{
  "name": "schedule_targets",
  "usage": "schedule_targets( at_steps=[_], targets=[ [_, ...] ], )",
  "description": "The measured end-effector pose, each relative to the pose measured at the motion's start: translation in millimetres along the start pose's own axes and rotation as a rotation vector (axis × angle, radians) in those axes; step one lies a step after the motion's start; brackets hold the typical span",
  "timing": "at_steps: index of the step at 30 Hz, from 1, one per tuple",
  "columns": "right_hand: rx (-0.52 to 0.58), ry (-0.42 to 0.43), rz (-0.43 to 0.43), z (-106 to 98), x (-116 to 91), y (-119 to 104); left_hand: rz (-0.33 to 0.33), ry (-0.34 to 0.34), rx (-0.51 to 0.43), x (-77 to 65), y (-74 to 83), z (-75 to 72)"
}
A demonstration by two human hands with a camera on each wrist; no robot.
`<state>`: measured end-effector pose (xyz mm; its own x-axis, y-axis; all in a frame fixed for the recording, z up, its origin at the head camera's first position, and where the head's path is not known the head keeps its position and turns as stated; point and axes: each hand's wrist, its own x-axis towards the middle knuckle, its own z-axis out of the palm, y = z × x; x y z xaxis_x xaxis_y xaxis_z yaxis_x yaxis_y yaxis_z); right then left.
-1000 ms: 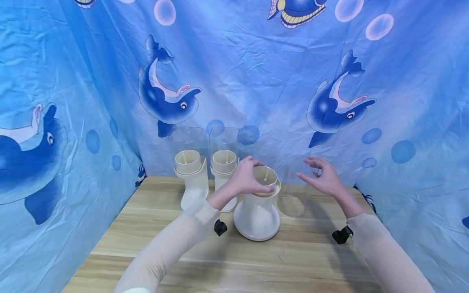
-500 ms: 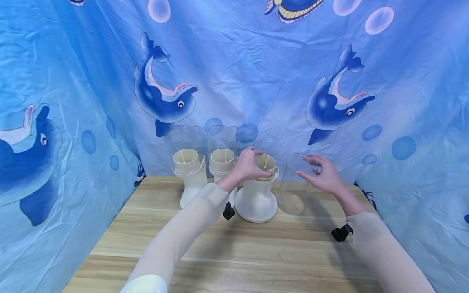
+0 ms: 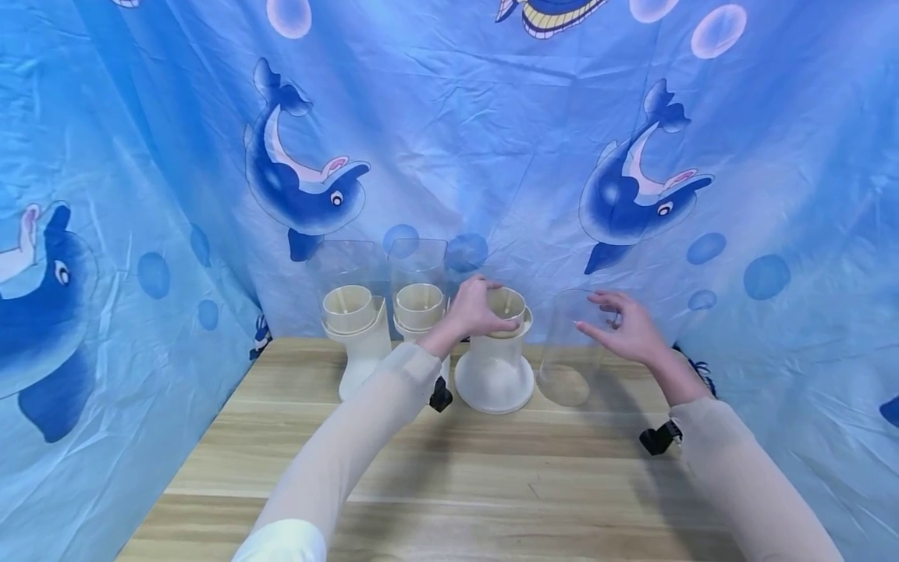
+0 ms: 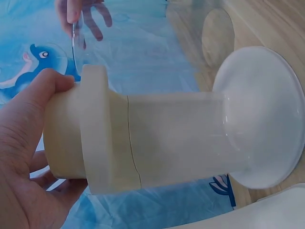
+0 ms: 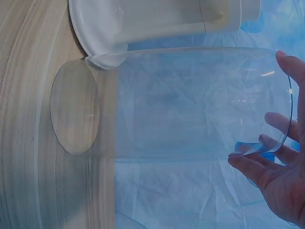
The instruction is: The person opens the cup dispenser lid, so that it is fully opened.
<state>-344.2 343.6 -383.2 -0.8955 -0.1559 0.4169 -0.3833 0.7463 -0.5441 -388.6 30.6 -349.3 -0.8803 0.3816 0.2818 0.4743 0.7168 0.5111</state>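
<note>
Firstly, from the head view, my left hand grips the cream ring on top of the white stand, and my right hand holds the clear tube by its upper end. Both things are upright on the table, near each other. Only this view shows the two other stands to the left, with similar tubes rising behind their rings.

In the left wrist view, my thumb lies on one side of the ring and the fingers on the other. It shows also the seam under the collar, which the head view does not. I judge the stand stiff and rather light, but steady on its wide foot; the ring seems a good place to hold.

In the right wrist view, the tube appears in full length, its thin rim between my thumb and fingers. I expect it light, stiff and slippery, and perhaps easy to crack, so a gentle hold just under the rim suits it. Whether it touches the foot, I cannot tell.
</note>
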Motion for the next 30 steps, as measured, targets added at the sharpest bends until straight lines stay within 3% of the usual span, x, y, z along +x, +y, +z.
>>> schedule_targets(
  at_steps=[12,19,23,27,30],
  targets=[
    [-0.005,-0.003,0.018,0,-2,4,-0.021,-0.008,0.035,10.8,-5.1,3.9],
    [-0.022,-0.003,0.010,2,3,1,-0.007,0.003,0.120,-3.8,2.3,-5.8],
    [-0.045,-0.001,-0.004,3,8,-3,0.073,0.141,0.135,-28.3,13.1,-28.7],
    [-0.044,0.018,-0.022,-4,14,-11,0.249,0.364,0.039,-54.0,19.0,-59.7],
    [-0.060,0.027,-0.030,-10,20,-20,0.377,0.526,-0.011,-66.7,12.1,-78.5]
  ],
)
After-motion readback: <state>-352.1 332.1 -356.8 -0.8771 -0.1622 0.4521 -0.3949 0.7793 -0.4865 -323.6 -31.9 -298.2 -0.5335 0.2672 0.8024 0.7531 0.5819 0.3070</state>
